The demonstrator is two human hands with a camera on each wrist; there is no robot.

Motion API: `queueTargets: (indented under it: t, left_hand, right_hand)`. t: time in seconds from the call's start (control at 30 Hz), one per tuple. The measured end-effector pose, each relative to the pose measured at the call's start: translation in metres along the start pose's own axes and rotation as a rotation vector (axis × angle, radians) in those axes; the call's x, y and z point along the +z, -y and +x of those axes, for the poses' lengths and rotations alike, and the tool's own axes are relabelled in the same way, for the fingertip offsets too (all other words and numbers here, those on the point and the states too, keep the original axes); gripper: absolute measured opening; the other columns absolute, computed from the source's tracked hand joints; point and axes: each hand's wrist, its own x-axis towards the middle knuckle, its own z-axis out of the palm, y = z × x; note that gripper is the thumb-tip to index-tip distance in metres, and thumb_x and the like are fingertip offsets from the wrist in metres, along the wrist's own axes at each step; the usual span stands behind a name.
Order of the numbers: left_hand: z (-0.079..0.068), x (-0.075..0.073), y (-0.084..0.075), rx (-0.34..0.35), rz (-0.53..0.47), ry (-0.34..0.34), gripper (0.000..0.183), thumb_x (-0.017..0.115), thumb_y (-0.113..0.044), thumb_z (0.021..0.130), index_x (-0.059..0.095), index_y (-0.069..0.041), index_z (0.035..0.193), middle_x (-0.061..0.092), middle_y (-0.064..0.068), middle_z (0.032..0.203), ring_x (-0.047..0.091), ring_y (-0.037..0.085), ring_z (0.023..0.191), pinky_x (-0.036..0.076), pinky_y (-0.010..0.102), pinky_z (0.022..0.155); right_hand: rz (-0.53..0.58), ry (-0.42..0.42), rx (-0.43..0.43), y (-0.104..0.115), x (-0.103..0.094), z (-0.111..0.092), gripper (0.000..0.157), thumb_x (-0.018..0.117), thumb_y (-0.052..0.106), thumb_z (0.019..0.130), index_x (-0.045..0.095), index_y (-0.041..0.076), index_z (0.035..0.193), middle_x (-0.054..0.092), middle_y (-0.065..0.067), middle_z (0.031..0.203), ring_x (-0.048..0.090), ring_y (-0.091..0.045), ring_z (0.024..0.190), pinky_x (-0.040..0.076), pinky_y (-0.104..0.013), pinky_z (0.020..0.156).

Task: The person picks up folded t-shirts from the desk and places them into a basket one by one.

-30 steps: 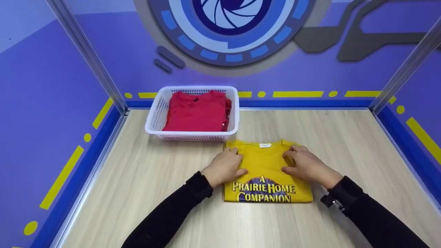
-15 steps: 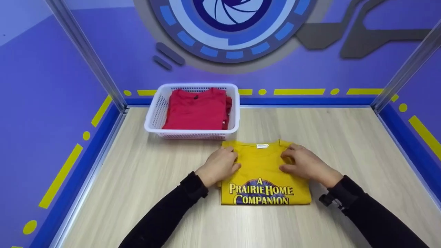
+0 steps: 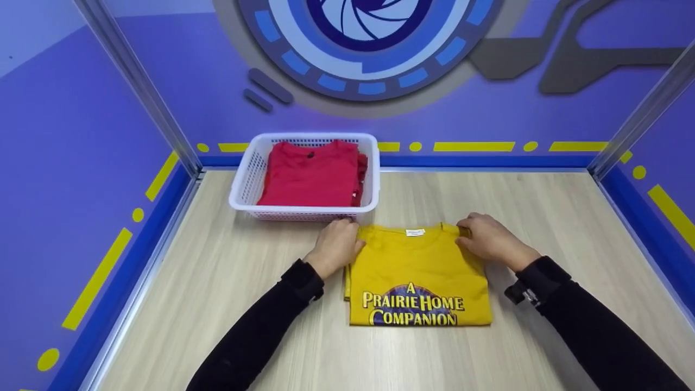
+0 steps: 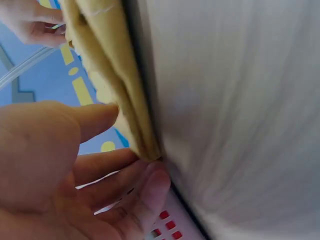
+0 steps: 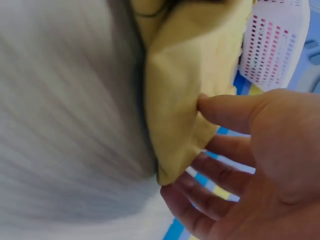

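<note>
A folded yellow T-shirt (image 3: pixel 418 266) with "A Prairie Home Companion" print lies on the table, its collar and white label at the far side. My left hand (image 3: pixel 334 247) holds its far left corner; in the left wrist view the thumb (image 4: pixel 102 120) lies against the cloth and the fingers bend round the corner. At the far right corner my right hand (image 3: pixel 491 239) grips the shirt in the same way. The right wrist view shows that thumb (image 5: pixel 225 110) on the yellow cloth (image 5: pixel 172 100), with the fingers at its far edge. Some fingertips are hidden.
Behind the shirt, to the left, a white perforated basket (image 3: pixel 241 184) contains a folded red T-shirt (image 3: pixel 309 176) on top of more red cloth. Its front stands close to my left hand. Blue-purple panels (image 3: pixel 434 125) wall the wooden table (image 3: pixel 244 271) at the back and sides.
Both hands have moved from the upper part of the shirt outward and away to its far corners. The shirt has shifted slightly left and toward me. The basket has stayed put.
</note>
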Motion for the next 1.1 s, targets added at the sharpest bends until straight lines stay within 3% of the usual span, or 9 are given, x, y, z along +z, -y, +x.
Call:
queueTargets:
  t: [0.2,0.3,0.4,0.63,0.77,0.97,1.1]
  left_hand:
    - [0.004,0.001,-0.006,-0.021,0.042,0.049,0.034,0.072,-0.03,0.108,0.077,0.001,0.122,0.075,0.019,0.121,0.076,0.039,0.109,0.065,0.052,0.095]
    - [0.005,0.0,-0.008,-0.033,0.031,0.034,0.028,0.073,-0.027,0.107,0.079,-0.002,0.117,0.076,0.016,0.116,0.077,0.038,0.104,0.065,0.052,0.09]
    - [0.004,0.002,-0.01,-0.062,-0.004,0.016,0.023,0.072,-0.026,0.106,0.079,-0.005,0.111,0.075,0.015,0.108,0.078,0.039,0.099,0.065,0.054,0.084]
    - [-0.003,0.0,-0.012,-0.091,-0.059,-0.02,0.019,0.071,-0.024,0.104,0.074,-0.007,0.113,0.071,0.012,0.104,0.075,0.039,0.093,0.063,0.053,0.079]
    - [-0.008,-0.011,-0.01,-0.078,-0.114,-0.016,0.021,0.071,-0.025,0.106,0.072,-0.013,0.123,0.077,0.01,0.11,0.076,0.035,0.095,0.064,0.051,0.082]
    - [-0.014,-0.041,-0.006,-0.003,-0.209,-0.021,0.032,0.076,-0.025,0.105,0.078,-0.019,0.136,0.082,0.007,0.127,0.077,0.028,0.105,0.064,0.048,0.092]
    - [-0.017,-0.061,-0.004,0.026,-0.286,-0.037,0.034,0.079,-0.023,0.103,0.079,-0.018,0.137,0.083,0.006,0.127,0.073,0.022,0.097,0.061,0.041,0.088]
  right_hand:
    - [0.043,0.025,-0.002,-0.003,-0.004,0.006,0.037,0.072,0.019,0.106,0.073,-0.006,0.133,0.07,-0.023,0.119,0.064,-0.036,0.106,0.057,-0.059,0.102]
    - [0.104,0.003,-0.005,-0.006,-0.005,0.01,0.023,0.075,0.018,0.102,0.076,0.0,0.117,0.07,-0.017,0.108,0.064,-0.032,0.097,0.058,-0.048,0.09]
    - [0.172,-0.002,0.009,-0.011,-0.004,0.012,0.012,0.076,0.017,0.099,0.074,0.006,0.106,0.069,-0.012,0.099,0.062,-0.027,0.09,0.052,-0.038,0.079]
    - [0.219,0.034,0.038,-0.015,-0.007,0.006,0.028,0.074,0.022,0.105,0.079,0.003,0.126,0.077,-0.015,0.115,0.065,-0.026,0.096,0.055,-0.036,0.084]
    - [0.251,0.051,0.032,-0.013,-0.018,-0.003,0.027,0.072,0.026,0.108,0.08,0.007,0.126,0.077,-0.012,0.113,0.065,-0.024,0.093,0.055,-0.034,0.08]
    - [0.276,-0.003,-0.025,-0.006,-0.039,-0.019,0.024,0.075,0.027,0.107,0.083,0.012,0.122,0.081,-0.008,0.112,0.066,-0.02,0.089,0.055,-0.027,0.077]
    - [0.271,-0.054,-0.049,0.005,-0.055,-0.028,0.027,0.076,0.028,0.107,0.083,0.012,0.126,0.083,-0.009,0.116,0.068,-0.019,0.092,0.056,-0.025,0.079]
